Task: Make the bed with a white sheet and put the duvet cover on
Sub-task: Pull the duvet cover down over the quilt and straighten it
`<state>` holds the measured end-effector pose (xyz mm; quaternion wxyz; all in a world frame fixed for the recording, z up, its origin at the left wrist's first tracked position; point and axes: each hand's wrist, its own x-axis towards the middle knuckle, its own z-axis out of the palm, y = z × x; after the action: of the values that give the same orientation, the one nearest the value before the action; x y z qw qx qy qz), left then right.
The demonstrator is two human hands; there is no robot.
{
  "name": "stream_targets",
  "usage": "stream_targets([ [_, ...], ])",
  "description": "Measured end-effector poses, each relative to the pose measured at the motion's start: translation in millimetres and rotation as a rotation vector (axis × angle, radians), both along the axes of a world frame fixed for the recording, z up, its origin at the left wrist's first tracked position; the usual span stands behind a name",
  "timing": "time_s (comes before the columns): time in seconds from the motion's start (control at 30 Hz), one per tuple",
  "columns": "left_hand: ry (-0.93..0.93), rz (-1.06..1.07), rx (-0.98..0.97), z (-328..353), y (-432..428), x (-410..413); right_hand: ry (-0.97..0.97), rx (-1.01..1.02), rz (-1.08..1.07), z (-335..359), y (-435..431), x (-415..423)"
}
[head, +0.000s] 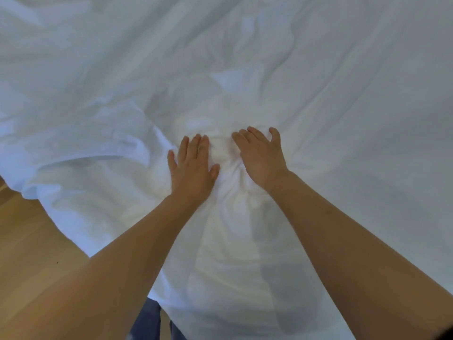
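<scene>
At centre frame, I observed the left hand [191,173] laid palm-down on the white fabric [318,94], its fingers straight and close together and its thumb angled out toward the right. The right hand [262,158] lay just beside it, also palm-down on the fabric. Its fingers were extended with the little finger spread apart, and its thumb was out of sight. Neither hand gripped anything; both pressed flat.

A bunched ridge [228,165] of the fabric stood between the two hands and touched both. The ridge ran from the fingertips down toward the lower centre of the frame, roughly in line with the forearms.

The fabric filled the upper, central and right portions of the frame and ran past the top, right and bottom edges, so I could not tell its overall long axis. I also could not tell whether it was the sheet or the duvet cover. Its visible border ran diagonally from the left edge down to the lower centre.

Count: two hands, one ridge, one spread of fabric, with one folded layer [85,153] lying over it at left.

Wooden floor [29,229] occupied the lower left. Blue jeans [147,320] showed at the bottom edge.
</scene>
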<state>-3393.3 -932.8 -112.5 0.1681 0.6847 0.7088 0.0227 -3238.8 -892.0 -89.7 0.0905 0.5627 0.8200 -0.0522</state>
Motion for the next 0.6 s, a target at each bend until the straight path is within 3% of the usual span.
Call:
stream_targets([
  [0.2, -0.035, -0.034, 0.106, -8, 18, 2, -0.039, -0.014, 0.008, -7, 10, 0],
  [0.3, -0.269, 0.06, 0.155, 3, 16, 4, -0.042, -0.014, 0.008, -12, 10, 4],
  [0.43, -0.513, 0.071, 0.145, 31, -15, 9, 0.148, -0.051, -0.014, -6, 3, 5],
  [0.5, -0.633, 0.111, 0.072, 46, -33, 17, 0.202, -0.156, 0.031, 4, -3, 4],
  [0.6, -0.837, 0.186, -0.199, 58, -48, 27, 0.121, -0.199, 0.108, 24, -21, 24],
])
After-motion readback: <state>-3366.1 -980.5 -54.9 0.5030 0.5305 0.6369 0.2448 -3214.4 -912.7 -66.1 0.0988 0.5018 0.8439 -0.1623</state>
